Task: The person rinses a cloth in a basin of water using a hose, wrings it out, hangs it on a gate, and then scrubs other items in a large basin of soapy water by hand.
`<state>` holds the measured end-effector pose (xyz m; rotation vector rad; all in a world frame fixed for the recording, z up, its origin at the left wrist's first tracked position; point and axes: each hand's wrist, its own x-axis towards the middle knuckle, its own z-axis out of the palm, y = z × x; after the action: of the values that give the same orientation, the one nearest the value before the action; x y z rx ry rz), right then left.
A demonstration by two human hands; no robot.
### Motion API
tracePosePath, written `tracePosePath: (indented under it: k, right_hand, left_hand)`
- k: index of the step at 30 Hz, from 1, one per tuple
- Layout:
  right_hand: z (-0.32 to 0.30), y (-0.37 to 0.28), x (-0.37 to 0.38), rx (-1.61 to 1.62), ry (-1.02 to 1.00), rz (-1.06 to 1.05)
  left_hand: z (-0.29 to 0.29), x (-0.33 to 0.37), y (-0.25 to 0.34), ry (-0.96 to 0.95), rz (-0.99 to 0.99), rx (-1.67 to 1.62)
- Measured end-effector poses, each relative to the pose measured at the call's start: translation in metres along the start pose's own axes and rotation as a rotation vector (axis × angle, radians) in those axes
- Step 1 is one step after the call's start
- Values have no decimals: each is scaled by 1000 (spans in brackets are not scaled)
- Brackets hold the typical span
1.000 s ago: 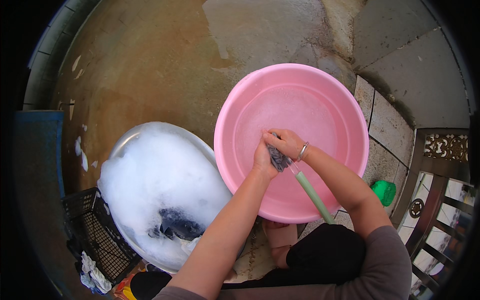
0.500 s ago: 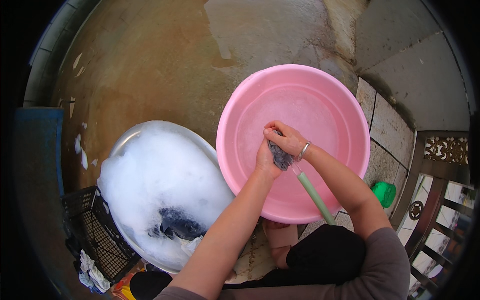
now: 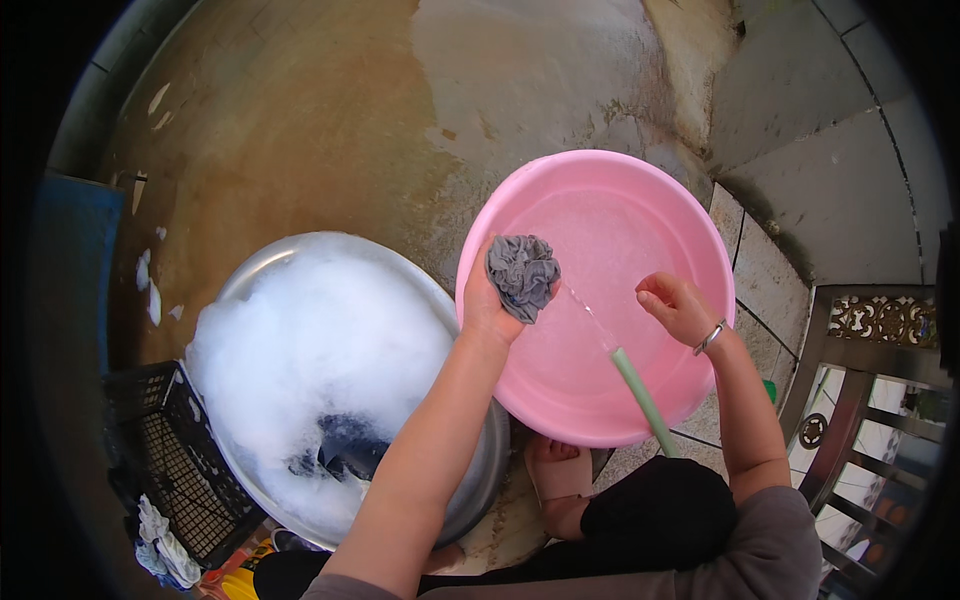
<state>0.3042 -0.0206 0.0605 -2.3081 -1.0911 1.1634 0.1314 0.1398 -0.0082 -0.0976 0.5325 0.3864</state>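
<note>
A crumpled wad of wet grey cloth (image 3: 522, 278) rests in my left hand (image 3: 489, 308), over the left side of the pink basin (image 3: 716, 300). The hand's fingers are partly hidden behind the cloth. My right hand (image 3: 678, 308), with a silver bangle at its wrist, is apart from it over the basin's right side. Its fingers are loosely bent, the thumb stands off them, and nothing shows between them. From a pale green hose (image 3: 642, 396) between the hands, a thin stream of water runs toward the cloth.
At left stands a metal basin (image 3: 488, 470) heaped with white foam (image 3: 310, 340), dark fabric (image 3: 350, 447) showing through. Beside it are a black plastic crate (image 3: 195, 480) and a light rag (image 3: 165, 545). A dark slatted piece of furniture (image 3: 850, 420) stands at right. The floor (image 3: 300, 130) is wet.
My hands have parted. The left has moved left and up with the cloth, now showing as a rounded bunch. The right has let go and moved right. The view has shifted slightly.
</note>
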Motion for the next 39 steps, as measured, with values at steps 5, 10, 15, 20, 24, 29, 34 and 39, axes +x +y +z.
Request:
tracePosePath:
  k: [5,10,15,20,24,29,34,39]
  right_hand:
    - [16,-66,-4,213,88,-241]
    - [58,-120,17,295,-39,-356]
    - [52,-172,0,252,100,-262]
    - [42,-205,-25,387,-39,-109]
    - [31,-249,-69,614,-99,20]
    - [11,-311,-123,781,-119,93]
    - [11,-372,-186,847,-190,162]
    - [-5,-425,-252,30,-279,-300]
  left_hand:
    - [17,-17,2,-34,-36,-8]
    - [33,-38,-13,122,189,136]
    - [73,-86,11,254,226,220]
    - [96,-143,37,249,170,705]
    - [119,-203,49,255,79,926]
    - [172,-312,77,156,-211,986]
    - [203,-389,88,143,-251,1186]
    - [234,-482,105,227,-73,1484]
